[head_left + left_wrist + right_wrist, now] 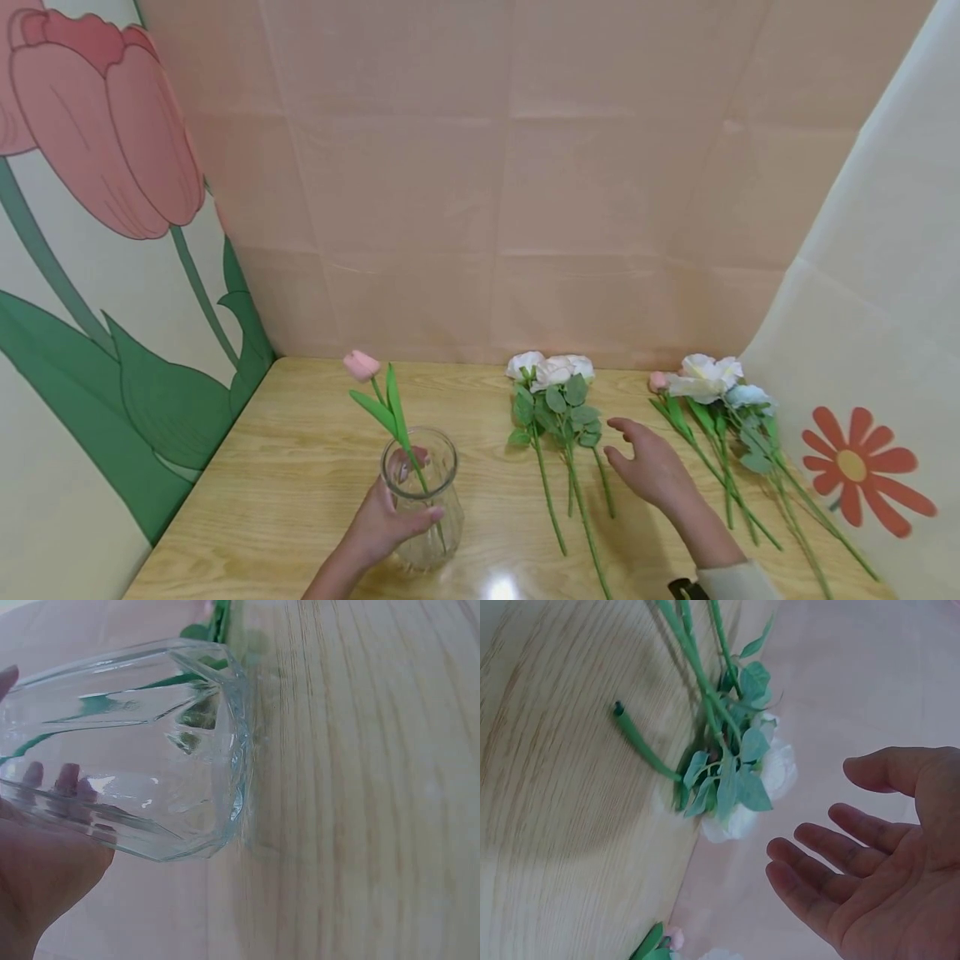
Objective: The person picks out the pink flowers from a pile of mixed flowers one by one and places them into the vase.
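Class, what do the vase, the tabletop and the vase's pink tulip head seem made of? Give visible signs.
Vase: clear, glossy glass, probably; the left hand shows through it, and its wall catches highlights.
Tabletop: wood or wood-look laminate, with pale grain and a shiny light spot.
Pink tulip head: smooth, perhaps plastic or foam, from its even colour; too small to be sure.

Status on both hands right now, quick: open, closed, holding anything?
Left hand: closed round the glass vase, which has a pink tulip in it.
Right hand: open, holding nothing, near the pale roses.
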{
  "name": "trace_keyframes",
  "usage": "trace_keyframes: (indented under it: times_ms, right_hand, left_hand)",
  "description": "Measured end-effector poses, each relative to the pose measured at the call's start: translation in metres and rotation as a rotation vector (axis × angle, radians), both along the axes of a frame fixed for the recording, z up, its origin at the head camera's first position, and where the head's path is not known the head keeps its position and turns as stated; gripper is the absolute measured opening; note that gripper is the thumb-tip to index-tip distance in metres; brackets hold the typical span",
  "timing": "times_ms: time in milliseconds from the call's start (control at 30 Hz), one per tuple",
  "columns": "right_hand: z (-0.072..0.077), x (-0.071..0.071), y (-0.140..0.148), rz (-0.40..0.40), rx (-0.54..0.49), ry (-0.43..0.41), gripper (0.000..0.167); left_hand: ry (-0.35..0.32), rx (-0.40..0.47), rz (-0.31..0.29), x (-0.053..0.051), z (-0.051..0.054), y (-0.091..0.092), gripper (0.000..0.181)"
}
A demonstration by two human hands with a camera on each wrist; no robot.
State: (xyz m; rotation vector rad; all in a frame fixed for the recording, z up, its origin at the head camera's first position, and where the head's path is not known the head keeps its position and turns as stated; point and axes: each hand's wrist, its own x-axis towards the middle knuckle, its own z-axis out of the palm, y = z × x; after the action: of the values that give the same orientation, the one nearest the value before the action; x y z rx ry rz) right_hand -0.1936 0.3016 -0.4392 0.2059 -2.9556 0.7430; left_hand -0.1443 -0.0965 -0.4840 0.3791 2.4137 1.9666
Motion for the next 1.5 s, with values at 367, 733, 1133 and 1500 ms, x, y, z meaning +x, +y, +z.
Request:
trace_keyframes:
  times_ms: [367,733,1133,1500]
  right_hand:
    - [-0.003,-0.005,0.015,-0.021,0.012,-0.016,0.052]
    - [-0.010,-0.010,0.035,-0.056,0.048,-0.029,0.052]
    - [-0.019,-0.017,0.057,-0.091,0.055,-0.078,0.056]
    - [-0.024,-0.031,0.085,-0.123,0.093,-0.155,0.060]
  left_hand:
    - [0.000,0.010,0.010,0.000,-0.002,-0.001,0.075]
    - [-0.003,-0.004,0.028,0.001,0.000,-0.001,0.076]
    - [-0.015,-0.021,0.016,0.000,-0.001,-0.002,0.076]
    - [-0.028,-0.019,0.006,-0.001,-0.003,-0.001,0.077]
